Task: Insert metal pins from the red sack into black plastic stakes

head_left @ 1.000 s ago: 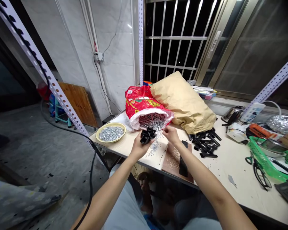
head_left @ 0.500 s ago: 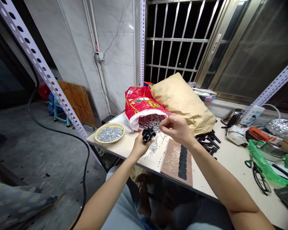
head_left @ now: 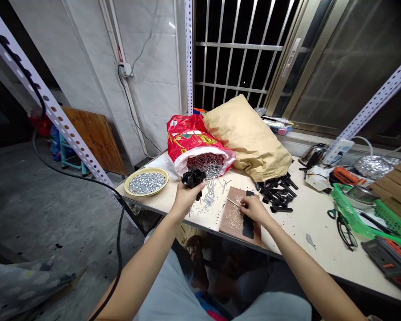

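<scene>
My left hand (head_left: 183,198) is closed around a cluster of black plastic parts (head_left: 193,177), held above the table in front of the red bag. Thin pins seem to stick out below the cluster. My right hand (head_left: 255,209) pinches a thin, pale stick (head_left: 233,202) that points left, over a brown board (head_left: 229,225). Small pale bits (head_left: 235,217) lie scattered on this board, beside a row of black pads (head_left: 248,227) partly covered by my right hand. Between both hands, small silvery pieces (head_left: 208,201) are spread on the table.
A red bag (head_left: 200,138) lies with its mouth open, showing many metal pins (head_left: 205,161). To its left stands a yellow dish (head_left: 128,185) of silvery pieces. Black plastic parts (head_left: 280,191) are piled by a tan sack (head_left: 247,138). Scissors (head_left: 344,229) and a green basket (head_left: 341,200) are farther right.
My right hand has moved from beside my left hand, near the bag's mouth, down and right to the brown board. My left hand still holds the black parts. The view has shifted slightly.
</scene>
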The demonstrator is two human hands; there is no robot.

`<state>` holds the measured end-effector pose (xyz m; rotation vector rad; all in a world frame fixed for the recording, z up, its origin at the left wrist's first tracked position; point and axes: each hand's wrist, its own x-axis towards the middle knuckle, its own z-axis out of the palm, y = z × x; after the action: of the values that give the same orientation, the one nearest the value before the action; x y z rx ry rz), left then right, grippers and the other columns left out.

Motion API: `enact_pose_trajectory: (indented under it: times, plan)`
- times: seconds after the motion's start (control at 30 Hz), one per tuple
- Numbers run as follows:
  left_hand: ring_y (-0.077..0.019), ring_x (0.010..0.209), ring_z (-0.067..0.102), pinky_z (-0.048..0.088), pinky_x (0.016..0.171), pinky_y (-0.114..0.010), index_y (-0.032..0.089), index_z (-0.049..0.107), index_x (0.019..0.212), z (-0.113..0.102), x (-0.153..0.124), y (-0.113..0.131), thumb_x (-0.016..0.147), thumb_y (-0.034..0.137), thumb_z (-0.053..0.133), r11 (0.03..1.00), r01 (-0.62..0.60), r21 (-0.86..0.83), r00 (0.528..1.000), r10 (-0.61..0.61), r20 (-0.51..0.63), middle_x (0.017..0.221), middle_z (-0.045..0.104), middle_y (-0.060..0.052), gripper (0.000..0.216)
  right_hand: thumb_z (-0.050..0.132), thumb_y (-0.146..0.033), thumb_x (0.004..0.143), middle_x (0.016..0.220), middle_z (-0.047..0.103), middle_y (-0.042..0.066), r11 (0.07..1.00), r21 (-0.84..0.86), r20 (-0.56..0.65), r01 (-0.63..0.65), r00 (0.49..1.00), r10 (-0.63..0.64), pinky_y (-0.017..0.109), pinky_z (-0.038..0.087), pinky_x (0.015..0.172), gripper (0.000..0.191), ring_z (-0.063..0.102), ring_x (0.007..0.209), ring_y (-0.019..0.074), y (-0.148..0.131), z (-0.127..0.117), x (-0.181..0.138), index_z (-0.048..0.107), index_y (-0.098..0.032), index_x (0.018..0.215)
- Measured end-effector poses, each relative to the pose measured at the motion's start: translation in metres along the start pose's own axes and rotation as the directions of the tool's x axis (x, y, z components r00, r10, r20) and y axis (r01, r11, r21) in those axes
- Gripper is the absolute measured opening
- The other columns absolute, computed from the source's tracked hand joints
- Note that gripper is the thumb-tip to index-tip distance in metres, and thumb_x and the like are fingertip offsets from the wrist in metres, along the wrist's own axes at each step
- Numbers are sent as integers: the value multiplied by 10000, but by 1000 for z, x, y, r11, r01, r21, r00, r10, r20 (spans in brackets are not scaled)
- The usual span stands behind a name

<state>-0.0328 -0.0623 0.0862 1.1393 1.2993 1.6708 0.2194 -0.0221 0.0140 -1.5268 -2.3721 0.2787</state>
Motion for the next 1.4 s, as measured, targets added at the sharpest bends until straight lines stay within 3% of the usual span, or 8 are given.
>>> enact_pose_trajectory:
  times: [0.27, 0.43, 0.6, 0.83, 0.97, 1.17, 1.3, 1.4]
  plan:
    - [-171, 624, 584, 457, 585, -300, 104, 600, 766, 26, 5, 0, 473, 289, 759, 968, 230, -101, 966, -214, 143, 683, 630, -57, 382, 517, -47, 639, 867, 619, 163, 990, -136, 105, 24, 994, -10, 269, 393, 690, 167, 578, 831, 242, -42, 6, 46, 576, -96, 787]
    - [-188, 749, 582, 448, 678, -306, 142, 593, 835, 16, -6, -3, 557, 310, 714, 994, -58, 93, 989, 45, 137, 784, 634, -42, 346, 468, -128, 759, 754, 609, 42, 997, 0, -50, 72, 996, -72, 259, 409, 643, 355, 575, 696, 171, -48, -37, 44, 436, -143, 1112]
    - [-207, 784, 580, 429, 702, -309, 190, 557, 922, 22, -14, -5, 633, 270, 652, 887, -295, 357, 946, 218, 241, 834, 633, -38, 314, 502, -227, 815, 784, 579, -6, 698, 471, -597, 539, 777, -198, 258, 462, 662, 354, 576, 705, 123, -89, -98, 25, 360, -218, 1139]
    - [-202, 779, 582, 426, 659, -277, 183, 531, 973, 34, -22, 3, 657, 217, 608, 878, -323, 352, 932, 230, 282, 871, 629, -54, 327, 536, -189, 798, 805, 612, 30, 659, 294, -663, 693, 644, -382, 262, 479, 657, 141, 585, 700, 128, -123, -98, 10, 542, -200, 939]
    - [-188, 730, 574, 418, 610, -258, 160, 559, 879, 36, -19, 4, 628, 203, 620, 905, -304, 298, 932, 217, 292, 800, 626, -46, 262, 504, -173, 817, 768, 618, 35, 714, 180, -579, 677, 660, -479, 283, 453, 688, 95, 550, 727, 144, -124, -95, 9, 590, -193, 852]
    - [-157, 723, 555, 443, 629, -255, 142, 554, 899, 42, -18, 1, 592, 196, 648, 994, -95, 46, 892, 64, 448, 811, 600, -25, 326, 575, -166, 753, 736, 591, 12, 734, 363, -392, 574, 809, -438, 230, 443, 636, 42, 552, 693, 118, -127, -111, 12, 615, -173, 762]
    - [-139, 685, 534, 445, 628, -259, 133, 555, 847, 43, -22, 7, 538, 192, 693, 995, 14, 99, 858, -63, 509, 762, 580, -8, 343, 576, -163, 734, 705, 610, 0, 672, 551, -283, 495, 868, -407, 208, 452, 590, 54, 570, 640, 107, -122, -114, 16, 592, -155, 785]
    - [-128, 654, 513, 434, 601, -248, 132, 553, 776, 42, -24, 12, 522, 196, 706, 988, 33, 152, 851, -107, 515, 707, 564, 8, 304, 572, -154, 739, 702, 590, 9, 745, 421, -347, 517, 851, -394, 216, 441, 596, 30, 549, 647, 113, -119, -115, 15, 597, -159, 755]
